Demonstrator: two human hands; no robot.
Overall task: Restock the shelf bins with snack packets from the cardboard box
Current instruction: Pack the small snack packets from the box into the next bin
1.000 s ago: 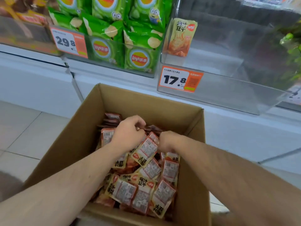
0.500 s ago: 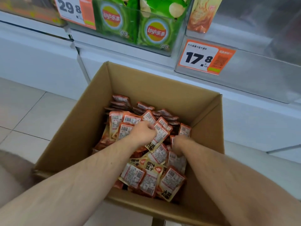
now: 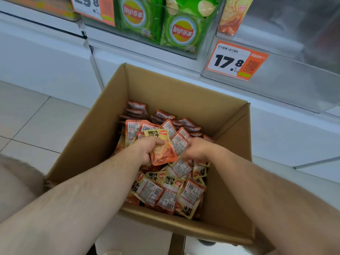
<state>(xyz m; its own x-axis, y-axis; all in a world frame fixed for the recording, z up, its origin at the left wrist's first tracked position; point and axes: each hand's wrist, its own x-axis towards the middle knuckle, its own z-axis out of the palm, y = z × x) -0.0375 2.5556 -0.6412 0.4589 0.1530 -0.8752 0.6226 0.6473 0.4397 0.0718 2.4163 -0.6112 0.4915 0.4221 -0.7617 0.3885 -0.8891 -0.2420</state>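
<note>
Small orange-and-yellow foil snack packets (image 3: 161,188) are being gathered inside the open brown cardboard box (image 3: 88,144) below the shelf. One packet is being gripped by the left hand (image 3: 147,150); others are being pinched by the right hand (image 3: 197,150), likely to be carried together to the clear, nearly bare plastic bin (image 3: 287,80) at upper right.

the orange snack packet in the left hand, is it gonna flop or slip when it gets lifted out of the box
Probably a little floppy: the orange snack packet is a thin flat pouch, and the left hand grips only one side. Its glossy film could be slippery, so curled fingers seem wise. It likely weighs little, being small like the many others piled in the cardboard box.
</note>
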